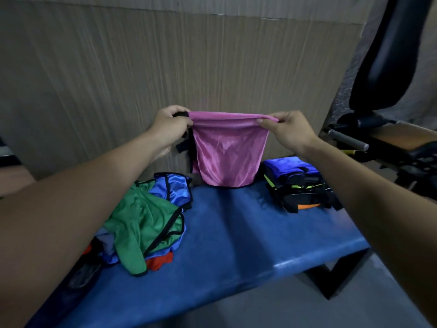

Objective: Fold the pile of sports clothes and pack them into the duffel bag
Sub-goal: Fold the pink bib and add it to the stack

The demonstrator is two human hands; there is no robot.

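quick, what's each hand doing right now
Left hand: closed, gripping the left top corner of the pink garment.
Right hand: closed, pinching the right top corner of the same pink garment, held up above the bench.

Dim, cool light is falling across the scene, leaving the corners murky. The wide-angle lens is bending straight lines near the edges and stretching both forearms toward the lower corners. A soft sheen is showing on the pink garment (228,152) and along the near edge of the blue bench (236,233), whose middle is lying in broad shadow. The whole picture is looking slightly soft and smeared, with dark shapes at the right lacking detail.
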